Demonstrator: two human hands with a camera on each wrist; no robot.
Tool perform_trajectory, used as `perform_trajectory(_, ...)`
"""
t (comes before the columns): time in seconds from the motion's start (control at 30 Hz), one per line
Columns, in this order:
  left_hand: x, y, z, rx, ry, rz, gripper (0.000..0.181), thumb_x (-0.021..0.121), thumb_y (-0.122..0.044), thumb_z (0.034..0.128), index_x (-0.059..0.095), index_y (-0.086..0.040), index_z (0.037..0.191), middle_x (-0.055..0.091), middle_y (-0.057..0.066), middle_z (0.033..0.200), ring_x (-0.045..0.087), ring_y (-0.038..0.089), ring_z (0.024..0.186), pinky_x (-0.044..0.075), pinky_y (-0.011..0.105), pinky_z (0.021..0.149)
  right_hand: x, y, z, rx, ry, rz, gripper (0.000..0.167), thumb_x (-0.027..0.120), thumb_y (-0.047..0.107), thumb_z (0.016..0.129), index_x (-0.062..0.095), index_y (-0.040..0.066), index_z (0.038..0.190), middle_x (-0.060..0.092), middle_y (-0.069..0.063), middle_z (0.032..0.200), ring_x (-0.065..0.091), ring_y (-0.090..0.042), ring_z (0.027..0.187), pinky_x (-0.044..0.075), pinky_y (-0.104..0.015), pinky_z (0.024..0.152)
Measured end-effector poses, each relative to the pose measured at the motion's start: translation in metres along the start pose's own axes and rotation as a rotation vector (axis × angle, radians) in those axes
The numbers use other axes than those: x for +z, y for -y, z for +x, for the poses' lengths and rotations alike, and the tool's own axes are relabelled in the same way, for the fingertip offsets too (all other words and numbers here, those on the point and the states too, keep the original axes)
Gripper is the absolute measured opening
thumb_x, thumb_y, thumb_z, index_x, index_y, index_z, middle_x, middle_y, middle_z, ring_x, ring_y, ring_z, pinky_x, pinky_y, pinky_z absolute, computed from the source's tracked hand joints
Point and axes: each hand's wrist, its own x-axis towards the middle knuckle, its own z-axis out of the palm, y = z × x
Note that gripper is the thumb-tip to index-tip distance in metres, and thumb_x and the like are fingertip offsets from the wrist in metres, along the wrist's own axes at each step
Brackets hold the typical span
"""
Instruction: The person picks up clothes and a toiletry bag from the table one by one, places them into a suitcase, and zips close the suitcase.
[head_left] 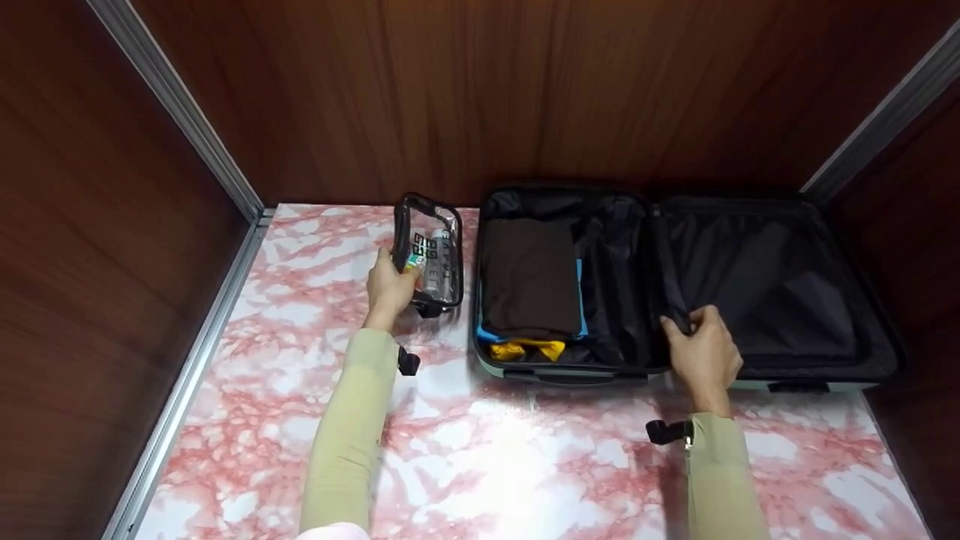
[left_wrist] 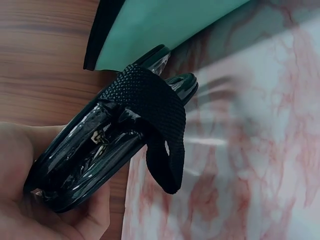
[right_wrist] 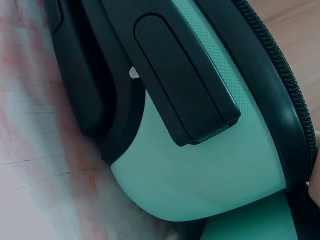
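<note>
My left hand (head_left: pixel 390 291) grips the left side of a clear pouch (head_left: pixel 445 262) with black trim, beside the suitcase. A white tube and a colourful item show through its clear face. In the left wrist view, the fingers wrap the pouch edge, and a black strap loop (left_wrist: pixel 172 165) hangs from its end. An opened mint-green suitcase (head_left: pixel 574 375) with black lining lies to the right. My right hand (head_left: pixel 705 356) pinches black fabric (head_left: pixel 679 304) near the suitcase's middle fold. Little of that hand shows in the right wrist view, where the green shell (right_wrist: pixel 200 185) fills the picture.
In the suitcase's left half lie a dark brown folded item (head_left: pixel 531 277), a blue edge beneath it and a yellow cloth (head_left: pixel 529 349). The right half (head_left: pixel 772 285) lies unfolded near the right wall. Brown wood-grain panels (head_left: pixel 420 97) enclose the pink marbled surface (head_left: pixel 480 457).
</note>
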Motion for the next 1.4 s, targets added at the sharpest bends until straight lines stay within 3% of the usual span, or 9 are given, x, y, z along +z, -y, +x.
perform_trajectory(0.5, -0.004, -0.017, 0.0, 0.031, -0.06, -0.025, 0.054, 0.074, -0.019, 0.0921, 0.052, -0.007, 0.14, 0.07, 0.017, 0.104, 0.065, 0.037, 0.097, 0.048, 0.051, 0.088, 0.0, -0.001, 0.001, -0.006, 0.003, -0.006, 0.058, 0.062, 0.058, 0.095, 0.057, 0.006, 0.12, 0.062, -0.013, 0.104, 0.06, -0.041, 0.092, 0.044, -0.058, 0.081)
perform_trajectory(0.9, -0.014, -0.033, 0.002, 0.062, -0.098, -0.035, 0.052, 0.075, -0.022, 0.0917, 0.053, -0.007, 0.136, 0.069, 0.017, 0.107, 0.064, 0.038, 0.099, 0.046, 0.052, 0.088, -0.001, -0.002, 0.003, 0.007, -0.003, -0.013, 0.056, 0.064, 0.057, 0.095, 0.057, 0.007, 0.12, 0.063, -0.014, 0.105, 0.061, -0.041, 0.095, 0.044, -0.059, 0.082)
perform_trajectory(1.4, -0.019, -0.046, 0.003, 0.074, -0.113, -0.067, 0.052, 0.073, -0.02, 0.0914, 0.053, -0.005, 0.136, 0.069, 0.02, 0.109, 0.064, 0.04, 0.103, 0.046, 0.052, 0.09, -0.003, -0.001, 0.002, 0.001, -0.005, -0.011, 0.057, 0.063, 0.058, 0.095, 0.057, 0.007, 0.119, 0.062, -0.014, 0.104, 0.06, -0.042, 0.093, 0.044, -0.058, 0.082)
